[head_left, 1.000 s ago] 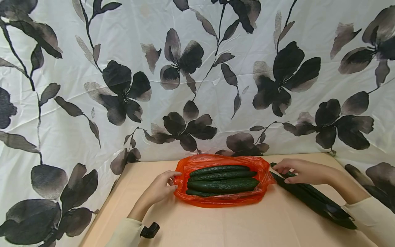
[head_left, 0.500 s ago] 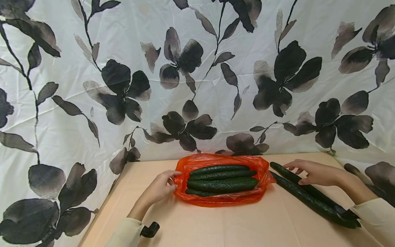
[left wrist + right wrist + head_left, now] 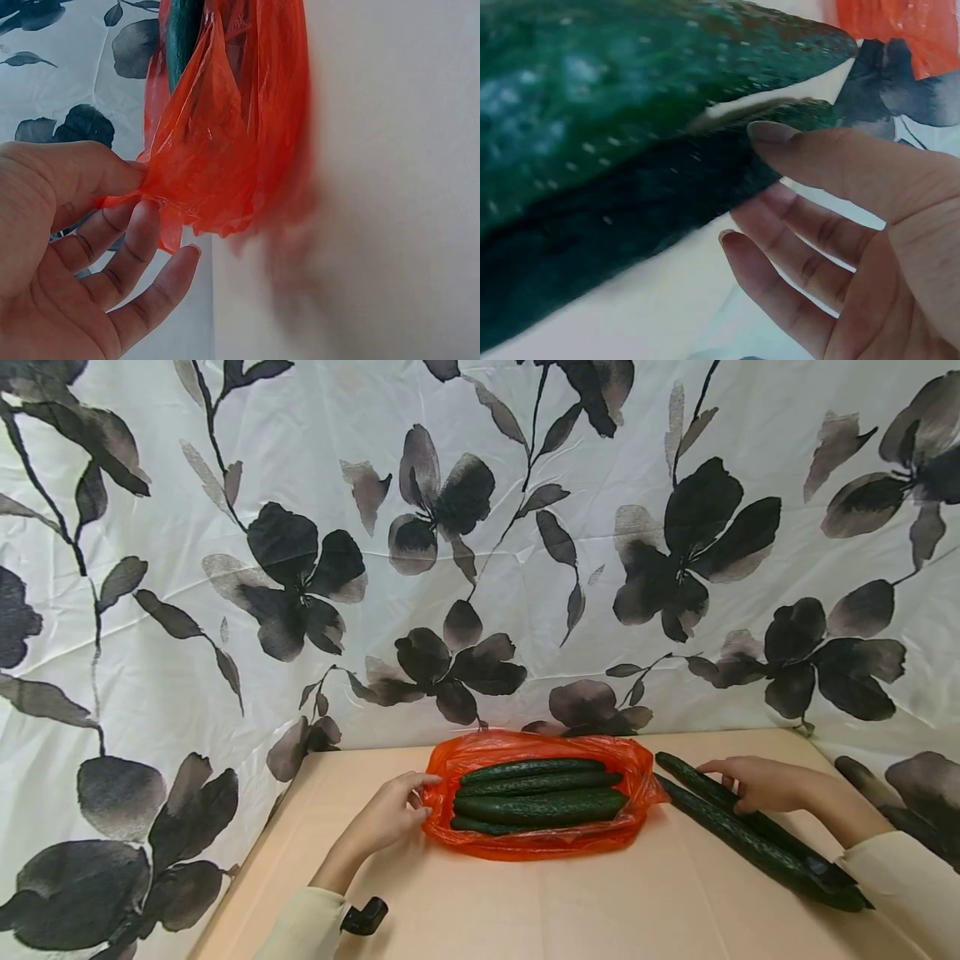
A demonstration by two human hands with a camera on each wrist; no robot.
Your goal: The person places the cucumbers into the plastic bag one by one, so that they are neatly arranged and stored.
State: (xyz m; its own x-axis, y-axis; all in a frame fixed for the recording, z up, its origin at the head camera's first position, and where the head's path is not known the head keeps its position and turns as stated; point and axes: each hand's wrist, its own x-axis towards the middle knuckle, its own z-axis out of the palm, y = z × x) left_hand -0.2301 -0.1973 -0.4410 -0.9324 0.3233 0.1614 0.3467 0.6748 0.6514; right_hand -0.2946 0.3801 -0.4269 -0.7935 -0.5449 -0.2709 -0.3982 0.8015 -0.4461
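Note:
My left hand [image 3: 382,818] pinches the left edge of a red plastic bag [image 3: 543,850] between thumb and fingers. In the left wrist view, the gathered film of the bag [image 3: 217,172] runs from that pinch. Several dark green cucumbers [image 3: 543,808] lie side by side inside its wide opening. To the right, two more cucumbers lie slanted next to each other. My right hand [image 3: 772,785] grips the farther cucumber [image 3: 684,770] near its upper end, thumb on one side and fingers on the other. The nearer cucumber [image 3: 738,837] lies alongside, untouched by the fingers.
The table [image 3: 600,910] has a pale peach top. A white cloth with dark flowers [image 3: 570,568] hangs behind it and down the left and right sides. A black strap piece [image 3: 365,917] sits at my left wrist.
My right hand has left the cucumbers' upper tips, moved right, and taken hold of the farther cucumber. The two cucumbers now lie slightly apart at their upper ends. My left hand stays on the bag.

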